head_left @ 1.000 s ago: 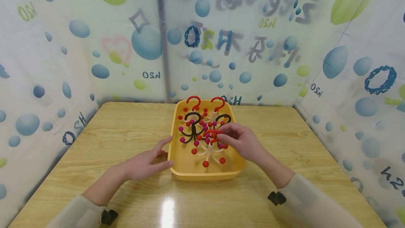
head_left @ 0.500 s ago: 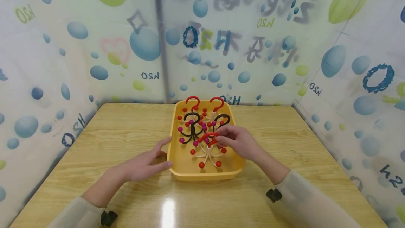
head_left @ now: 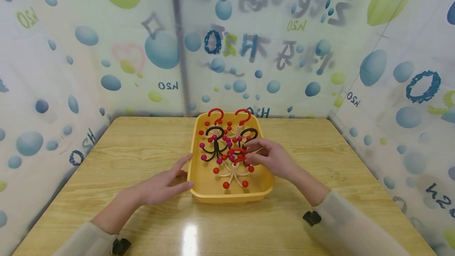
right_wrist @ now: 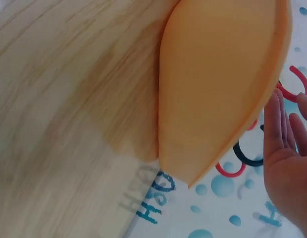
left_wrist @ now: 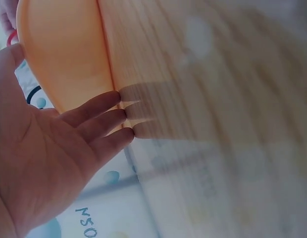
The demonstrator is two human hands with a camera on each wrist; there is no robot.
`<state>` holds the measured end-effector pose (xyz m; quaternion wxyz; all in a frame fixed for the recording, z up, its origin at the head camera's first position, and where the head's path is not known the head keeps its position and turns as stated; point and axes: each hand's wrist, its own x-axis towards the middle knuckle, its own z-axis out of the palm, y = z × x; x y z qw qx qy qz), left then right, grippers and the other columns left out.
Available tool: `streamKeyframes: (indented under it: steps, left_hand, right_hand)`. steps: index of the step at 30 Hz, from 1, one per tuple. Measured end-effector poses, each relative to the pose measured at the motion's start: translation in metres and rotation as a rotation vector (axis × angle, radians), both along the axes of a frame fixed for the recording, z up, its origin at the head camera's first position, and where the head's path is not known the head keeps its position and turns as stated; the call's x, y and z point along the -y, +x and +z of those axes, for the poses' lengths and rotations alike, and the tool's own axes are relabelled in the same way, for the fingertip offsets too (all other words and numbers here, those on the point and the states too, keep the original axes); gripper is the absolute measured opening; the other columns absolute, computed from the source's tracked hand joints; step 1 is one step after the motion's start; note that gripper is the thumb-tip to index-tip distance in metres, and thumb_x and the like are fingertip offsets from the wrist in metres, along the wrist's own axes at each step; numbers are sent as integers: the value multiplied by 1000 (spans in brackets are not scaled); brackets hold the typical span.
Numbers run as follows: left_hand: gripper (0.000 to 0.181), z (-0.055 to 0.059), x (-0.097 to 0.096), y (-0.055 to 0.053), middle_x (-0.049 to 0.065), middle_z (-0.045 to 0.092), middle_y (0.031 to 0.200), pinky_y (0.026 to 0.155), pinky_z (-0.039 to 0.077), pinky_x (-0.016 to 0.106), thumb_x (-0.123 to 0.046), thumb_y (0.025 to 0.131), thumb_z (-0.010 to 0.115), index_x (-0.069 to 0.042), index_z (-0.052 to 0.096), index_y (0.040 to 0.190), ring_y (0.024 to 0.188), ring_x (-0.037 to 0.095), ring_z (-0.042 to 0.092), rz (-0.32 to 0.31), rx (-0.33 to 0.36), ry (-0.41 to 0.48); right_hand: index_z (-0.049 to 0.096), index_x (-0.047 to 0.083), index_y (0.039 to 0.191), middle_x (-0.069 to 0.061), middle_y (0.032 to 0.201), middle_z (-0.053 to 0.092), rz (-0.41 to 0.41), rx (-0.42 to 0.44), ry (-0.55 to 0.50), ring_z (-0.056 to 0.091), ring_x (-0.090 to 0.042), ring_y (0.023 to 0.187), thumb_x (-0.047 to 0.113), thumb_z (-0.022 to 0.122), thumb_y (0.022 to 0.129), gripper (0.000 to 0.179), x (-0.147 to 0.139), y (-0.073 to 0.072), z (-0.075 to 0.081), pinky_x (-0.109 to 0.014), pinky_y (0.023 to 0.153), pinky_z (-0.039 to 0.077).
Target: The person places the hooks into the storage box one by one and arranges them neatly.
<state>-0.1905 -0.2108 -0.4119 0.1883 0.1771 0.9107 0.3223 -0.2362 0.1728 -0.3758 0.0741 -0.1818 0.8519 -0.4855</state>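
In the head view a yellow plastic tray [head_left: 232, 198] holds several multi-arm hook hangers. The nearest hanger [head_left: 234, 174] has a red hook top, pale curved arms and red ball tips. My right hand [head_left: 271, 158] is at that red hook [right_wrist: 295, 94], its fingers straight and the thumb apart from them; contact with the hook is hard to tell. My left hand [head_left: 161, 185] touches the tray's left side, thumb near the rim and straight fingers [left_wrist: 101, 124] along the outer wall. Behind stand a black hanger [head_left: 216, 145] with magenta tips and a black hook [head_left: 250, 132].
Two more red hooks [head_left: 215, 114] rise at the tray's far end. The tray stands on a light wooden table [head_left: 153, 141], whose far edge meets a patterned wall sheet [head_left: 227, 50]. Similar sheets close both sides.
The near red-hooked hanger shifted slightly left and forward, then stayed put. My right fingers have loosened and drawn a little right from its hook. The left hand stays at the tray.
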Motion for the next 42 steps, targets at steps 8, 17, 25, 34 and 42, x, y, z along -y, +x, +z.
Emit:
streamKeyframes:
  steps: [8, 17, 25, 34, 42]
  left_hand:
    - [91, 5, 1, 6, 21, 38, 175, 128, 35, 68, -65, 112, 50, -22, 7, 179, 160, 47, 41, -2, -115, -59]
    - [90, 29, -5, 6, 28, 30, 177, 121, 43, 71, -66, 112, 47, -12, 16, 177, 156, 54, 42, 9, -402, -166]
    - [97, 29, -9, -6, 21, 18, 183, 133, 21, 71, -70, 108, 52, -10, 19, 177, 168, 52, 13, -21, -505, -267]
    - [107, 15, 6, -17, 22, 5, 185, 131, 2, 79, -80, 100, 54, -19, 15, 178, 168, 56, -2, 69, -503, -377]
    - [106, 11, 9, -18, 23, 7, 184, 131, 3, 79, -81, 101, 53, -18, 17, 178, 168, 56, 1, 78, -492, -376]
  right_hand:
    - [67, 8, 143, -13, 125, 78, -71, -163, 145, 77, -33, 106, 27, 67, 112, 37, -31, 3, 11, -44, 91, 67]
    - [59, 3, 154, -21, 148, 68, -97, -353, 421, 71, -39, 127, 31, 64, 113, 49, -63, 3, 12, -60, 107, 59]
    - [27, 10, 175, -26, 177, 33, -117, -317, 681, 33, -53, 161, 65, 51, 111, 88, -75, 13, 0, -73, 128, 30]
    - [20, 17, 177, -21, 185, 7, -118, -276, 795, 5, -53, 169, 77, 45, 106, 97, -80, 25, -14, -82, 129, 1]
    - [17, 15, 178, -23, 184, 7, -104, -251, 791, 5, -54, 169, 77, 48, 105, 101, -85, 29, -17, -84, 128, 0]
